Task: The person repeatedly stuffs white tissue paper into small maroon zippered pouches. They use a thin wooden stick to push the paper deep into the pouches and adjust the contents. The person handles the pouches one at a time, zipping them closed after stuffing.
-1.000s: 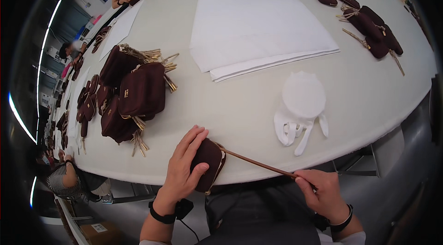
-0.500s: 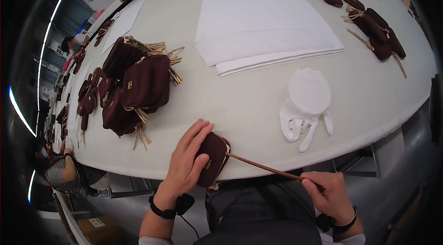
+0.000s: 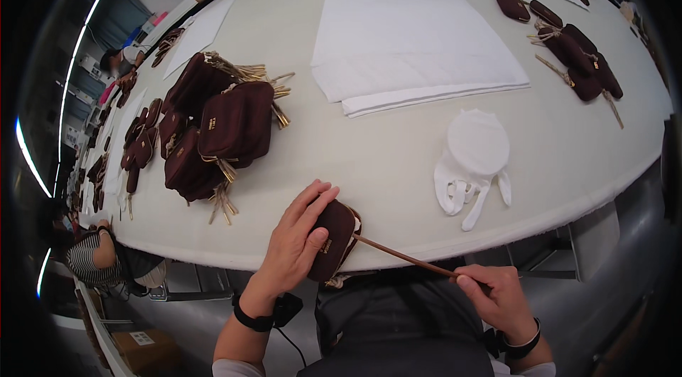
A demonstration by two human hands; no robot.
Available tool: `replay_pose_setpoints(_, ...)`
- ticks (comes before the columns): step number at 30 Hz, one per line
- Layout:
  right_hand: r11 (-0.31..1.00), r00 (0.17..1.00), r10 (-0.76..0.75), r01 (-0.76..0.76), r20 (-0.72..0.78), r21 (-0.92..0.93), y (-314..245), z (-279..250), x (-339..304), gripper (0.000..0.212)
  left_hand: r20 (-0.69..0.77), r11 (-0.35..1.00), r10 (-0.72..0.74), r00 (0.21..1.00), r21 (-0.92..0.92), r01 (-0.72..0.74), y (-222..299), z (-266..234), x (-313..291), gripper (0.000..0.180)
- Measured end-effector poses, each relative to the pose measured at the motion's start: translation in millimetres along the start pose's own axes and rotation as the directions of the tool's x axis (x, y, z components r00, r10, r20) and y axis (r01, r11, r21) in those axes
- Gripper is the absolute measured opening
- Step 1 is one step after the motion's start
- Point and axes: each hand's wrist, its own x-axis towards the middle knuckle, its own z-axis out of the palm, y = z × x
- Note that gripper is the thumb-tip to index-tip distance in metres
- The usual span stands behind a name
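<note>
- Left hand [image 3: 295, 246] lies flat, fingers spread, pressing a small dark-brown leather pouch [image 3: 332, 238] at the worktop's [image 3: 369, 157] rounded near edge.
- Right hand [image 3: 497, 299] pinches a thin wooden stick [image 3: 405, 256], tip inside the pouch mouth.
- Bare worktop lies just beyond; white gloves [image 3: 469, 189] to the right.

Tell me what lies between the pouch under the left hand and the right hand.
In the head view, a thin brown stick spans the gap from the dark brown pouch under the left hand to the right hand, which grips its end.

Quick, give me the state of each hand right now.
Left hand: fingers spread flat on the dark brown pouch, pressing it to the table edge.
Right hand: closed on the thin brown stick.
</note>
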Motion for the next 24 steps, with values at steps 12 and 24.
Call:
replay_pose_setpoints(12,0.986,0.976,-0.101,0.071,-0.192,-0.154,12,-11,8,0.014,-0.15,0.846,-0.194,0.969,-0.525,0.088,12,36,-35,0.082)
replay_pose_setpoints(24,0.968,0.974,-0.172,0.139,-0.148,-0.208,-10,7,16,0.012,-0.217,0.817,-0.272,0.937,-0.567,0.106,14,37,-40,0.1)
